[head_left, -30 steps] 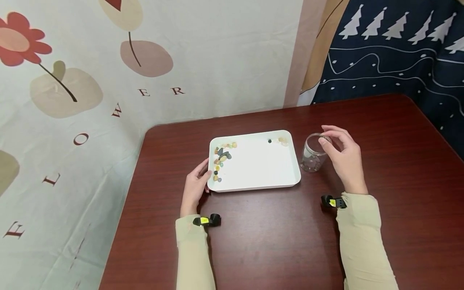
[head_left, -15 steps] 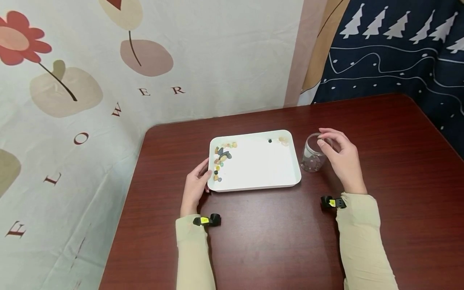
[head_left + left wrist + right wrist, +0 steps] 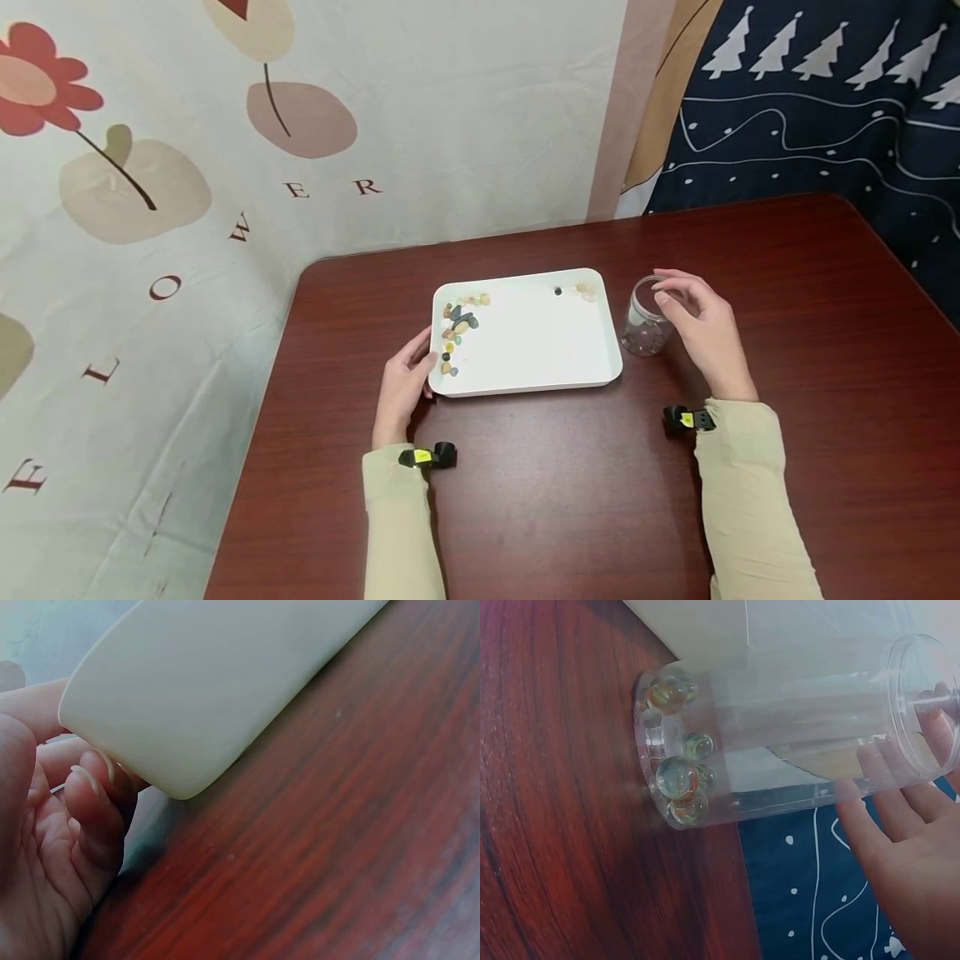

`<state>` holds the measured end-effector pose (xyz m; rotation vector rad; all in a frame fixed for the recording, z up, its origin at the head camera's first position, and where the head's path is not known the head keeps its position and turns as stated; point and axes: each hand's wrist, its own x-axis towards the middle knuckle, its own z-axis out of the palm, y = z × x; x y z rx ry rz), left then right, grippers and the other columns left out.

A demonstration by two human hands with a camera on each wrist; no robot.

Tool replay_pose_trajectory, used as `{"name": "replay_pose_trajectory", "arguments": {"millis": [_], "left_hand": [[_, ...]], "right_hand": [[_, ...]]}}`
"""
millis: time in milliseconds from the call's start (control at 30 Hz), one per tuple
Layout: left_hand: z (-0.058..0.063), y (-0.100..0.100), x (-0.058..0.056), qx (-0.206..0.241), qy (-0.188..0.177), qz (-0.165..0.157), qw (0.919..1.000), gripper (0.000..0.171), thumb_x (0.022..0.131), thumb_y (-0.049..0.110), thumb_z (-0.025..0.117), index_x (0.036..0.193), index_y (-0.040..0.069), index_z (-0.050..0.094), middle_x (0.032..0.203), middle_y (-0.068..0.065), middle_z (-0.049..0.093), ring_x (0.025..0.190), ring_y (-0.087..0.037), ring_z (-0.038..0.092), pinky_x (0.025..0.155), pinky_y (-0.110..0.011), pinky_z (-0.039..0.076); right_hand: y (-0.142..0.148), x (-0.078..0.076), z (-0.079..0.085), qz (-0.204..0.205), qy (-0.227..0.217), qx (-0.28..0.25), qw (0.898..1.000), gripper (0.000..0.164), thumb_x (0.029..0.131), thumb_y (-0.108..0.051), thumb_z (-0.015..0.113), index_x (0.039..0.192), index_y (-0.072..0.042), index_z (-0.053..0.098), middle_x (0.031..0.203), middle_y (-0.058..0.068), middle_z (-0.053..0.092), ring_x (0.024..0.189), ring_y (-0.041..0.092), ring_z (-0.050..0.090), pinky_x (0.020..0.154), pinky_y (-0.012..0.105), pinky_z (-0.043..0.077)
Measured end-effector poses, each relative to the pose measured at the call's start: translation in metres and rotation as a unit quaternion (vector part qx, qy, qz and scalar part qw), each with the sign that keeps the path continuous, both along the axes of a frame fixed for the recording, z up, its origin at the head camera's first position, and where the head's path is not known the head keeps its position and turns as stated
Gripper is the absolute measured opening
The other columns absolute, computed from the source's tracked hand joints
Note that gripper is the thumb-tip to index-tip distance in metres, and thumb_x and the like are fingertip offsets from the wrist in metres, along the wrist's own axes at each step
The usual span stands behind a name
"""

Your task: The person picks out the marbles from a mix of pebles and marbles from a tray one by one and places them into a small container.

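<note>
My left hand grips the left edge of a white tray; in the left wrist view, curled fingers lie by the tray's corner. Small coloured pebbles line the tray's left side, with one dark pebble and several pale ones at far right. My right hand hovers at the mouth of an upright clear jar, thumb and forefinger close together over the opening. Whether they pinch anything is unclear. Several glass marbles lie at the jar's bottom.
The tray and jar stand close together on a dark reddish-brown table. A pale printed cloth hangs behind the table, and a dark blue cloth at the back right.
My right hand has shifted slightly left and lower over the jar's mouth. The left hand, tray, pebbles and jar stay in place.
</note>
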<state>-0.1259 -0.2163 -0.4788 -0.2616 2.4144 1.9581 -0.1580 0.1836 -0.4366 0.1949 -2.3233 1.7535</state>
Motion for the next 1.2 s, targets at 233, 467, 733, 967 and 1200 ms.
{"name": "replay_pose_trajectory", "arguments": {"millis": [233, 467, 733, 967, 1200], "left_hand": [[-0.018, -0.004, -0.005, -0.004, 0.002, 0.008, 1.0, 0.041, 0.086, 0.021, 0.058, 0.125, 0.031, 0.051, 0.124, 0.001, 0.052, 0.038, -0.015, 0.041, 0.035, -0.03, 0.04], [-0.018, -0.005, -0.004, 0.004, 0.004, 0.009, 0.9999, 0.041, 0.086, 0.02, 0.058, 0.126, 0.028, 0.052, 0.125, 0.0, 0.052, 0.038, -0.015, 0.041, 0.035, -0.031, 0.04], [0.001, 0.001, 0.001, 0.003, -0.001, 0.001, 1.0, 0.044, 0.087, 0.013, 0.056, 0.13, 0.018, 0.049, 0.126, -0.006, 0.05, 0.038, -0.017, 0.041, 0.036, -0.038, 0.04], [0.009, 0.003, 0.004, -0.003, 0.002, 0.0, 1.0, 0.045, 0.087, 0.012, 0.055, 0.131, 0.014, 0.047, 0.128, -0.01, 0.049, 0.038, -0.017, 0.041, 0.036, -0.037, 0.04], [0.008, 0.003, 0.005, -0.006, 0.003, 0.002, 1.0, 0.044, 0.087, 0.013, 0.055, 0.13, 0.017, 0.049, 0.126, -0.007, 0.051, 0.038, -0.017, 0.041, 0.037, -0.039, 0.041]], "right_hand": [[0.0, 0.002, 0.003, 0.003, -0.008, 0.028, 1.0, 0.027, 0.088, -0.023, 0.056, 0.111, -0.009, 0.06, 0.124, 0.0, 0.051, 0.114, 0.011, 0.046, 0.096, 0.027, 0.036], [-0.006, 0.011, 0.02, 0.009, -0.012, 0.032, 0.999, 0.027, 0.089, -0.018, 0.055, 0.111, -0.004, 0.059, 0.125, 0.006, 0.05, 0.115, 0.015, 0.045, 0.097, 0.028, 0.036], [-0.01, 0.016, 0.028, 0.015, -0.005, 0.017, 1.0, 0.027, 0.09, -0.014, 0.052, 0.112, 0.0, 0.058, 0.125, 0.01, 0.05, 0.116, 0.016, 0.044, 0.099, 0.028, 0.033], [-0.01, 0.015, 0.027, 0.013, -0.005, 0.022, 1.0, 0.028, 0.09, -0.016, 0.053, 0.112, 0.0, 0.058, 0.125, 0.01, 0.05, 0.116, 0.016, 0.044, 0.098, 0.027, 0.034], [-0.011, 0.017, 0.03, 0.007, -0.005, 0.032, 0.999, 0.028, 0.089, -0.017, 0.054, 0.111, 0.0, 0.058, 0.124, 0.01, 0.05, 0.115, 0.014, 0.045, 0.098, 0.028, 0.035]]}}
